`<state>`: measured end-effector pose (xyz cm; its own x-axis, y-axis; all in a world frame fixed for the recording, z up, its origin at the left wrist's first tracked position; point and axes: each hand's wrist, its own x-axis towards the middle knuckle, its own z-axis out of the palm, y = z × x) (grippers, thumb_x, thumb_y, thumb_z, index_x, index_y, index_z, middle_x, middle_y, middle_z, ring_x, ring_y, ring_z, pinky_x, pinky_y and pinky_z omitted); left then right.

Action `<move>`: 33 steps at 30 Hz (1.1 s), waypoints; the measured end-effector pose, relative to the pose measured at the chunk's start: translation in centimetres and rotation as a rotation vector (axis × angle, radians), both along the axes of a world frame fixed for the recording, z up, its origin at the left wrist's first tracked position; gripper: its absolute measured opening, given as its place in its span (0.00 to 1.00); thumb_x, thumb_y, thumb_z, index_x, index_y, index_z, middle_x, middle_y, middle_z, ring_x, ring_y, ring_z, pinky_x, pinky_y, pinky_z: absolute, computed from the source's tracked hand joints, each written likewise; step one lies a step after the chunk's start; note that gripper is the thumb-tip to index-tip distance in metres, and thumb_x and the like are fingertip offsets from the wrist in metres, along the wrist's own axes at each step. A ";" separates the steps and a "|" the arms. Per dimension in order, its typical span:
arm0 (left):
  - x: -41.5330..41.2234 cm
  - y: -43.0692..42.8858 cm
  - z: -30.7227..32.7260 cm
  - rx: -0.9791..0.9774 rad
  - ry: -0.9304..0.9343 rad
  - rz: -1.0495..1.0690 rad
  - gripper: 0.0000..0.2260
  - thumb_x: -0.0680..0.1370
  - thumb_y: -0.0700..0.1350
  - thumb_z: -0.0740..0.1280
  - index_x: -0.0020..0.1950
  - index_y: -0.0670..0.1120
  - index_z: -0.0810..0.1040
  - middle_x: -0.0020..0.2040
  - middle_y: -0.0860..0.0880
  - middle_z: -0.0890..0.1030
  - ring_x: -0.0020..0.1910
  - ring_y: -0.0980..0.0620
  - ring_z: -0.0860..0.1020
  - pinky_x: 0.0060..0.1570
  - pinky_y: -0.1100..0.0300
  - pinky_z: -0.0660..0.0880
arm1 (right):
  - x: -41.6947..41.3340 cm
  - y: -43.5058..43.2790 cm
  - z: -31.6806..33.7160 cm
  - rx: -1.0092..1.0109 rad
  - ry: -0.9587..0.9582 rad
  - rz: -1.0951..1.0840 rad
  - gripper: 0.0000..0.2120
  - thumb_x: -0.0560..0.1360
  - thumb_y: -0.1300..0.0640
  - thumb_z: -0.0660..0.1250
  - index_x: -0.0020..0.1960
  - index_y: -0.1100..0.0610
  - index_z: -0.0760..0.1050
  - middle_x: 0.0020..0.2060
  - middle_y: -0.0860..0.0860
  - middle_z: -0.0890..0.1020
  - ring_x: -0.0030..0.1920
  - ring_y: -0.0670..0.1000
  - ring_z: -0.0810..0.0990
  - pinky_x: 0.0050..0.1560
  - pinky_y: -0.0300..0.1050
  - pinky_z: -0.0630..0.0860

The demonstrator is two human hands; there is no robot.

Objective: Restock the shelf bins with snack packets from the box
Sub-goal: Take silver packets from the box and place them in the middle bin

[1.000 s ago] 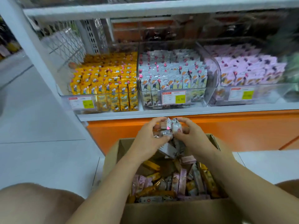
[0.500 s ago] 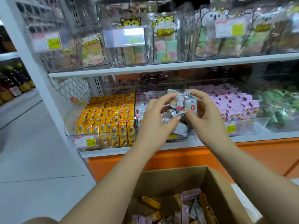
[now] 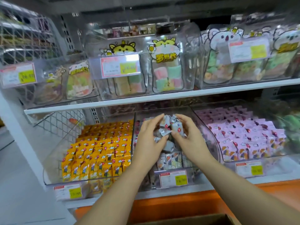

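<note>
Both hands hold one bunch of grey-white snack packets (image 3: 168, 127) over the middle clear bin (image 3: 209, 140) on the lower shelf. My left hand (image 3: 150, 140) grips the bunch from the left, and my right hand (image 3: 189, 137) pinches it from the right. Matching grey-white packets (image 3: 170, 159) lie in that bin under my hands. The bin on the left holds rows of yellow packets (image 3: 100, 151). Pink packets (image 3: 243, 137) fill the bin on the right. Only the top edge of the cardboard box (image 3: 194, 220) shows at the bottom.
The upper shelf (image 3: 146, 99) carries clear bins of animal-shaped candy bags (image 3: 165, 65), close above my hands. Price tags (image 3: 173, 178) hang on the bin fronts. An orange base panel (image 3: 178, 207) runs under the lower shelf. A white upright and grey floor lie to the left.
Both hands lifted the grey-white packets out of the box and carried them up and forward over the middle bin. The view tilted up, so the box has almost left the frame.
</note>
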<state>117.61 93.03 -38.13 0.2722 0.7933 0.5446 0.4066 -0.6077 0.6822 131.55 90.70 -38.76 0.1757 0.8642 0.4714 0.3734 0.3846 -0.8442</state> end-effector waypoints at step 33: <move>-0.2 -3.6 0.1 -0.050 0.167 0.104 0.08 0.77 0.50 0.67 0.55 0.56 0.74 0.43 0.61 0.75 0.34 0.61 0.76 0.31 0.71 0.67 | 5.1 -6.1 1.4 -0.129 0.046 -0.037 0.22 0.77 0.66 0.63 0.63 0.43 0.68 0.48 0.42 0.71 0.41 0.36 0.76 0.34 0.26 0.71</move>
<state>117.43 89.40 -38.01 0.2706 0.8466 0.4582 0.5757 -0.5238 0.6278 136.66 84.56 -37.41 0.2270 0.9098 0.3475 0.3452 0.2585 -0.9022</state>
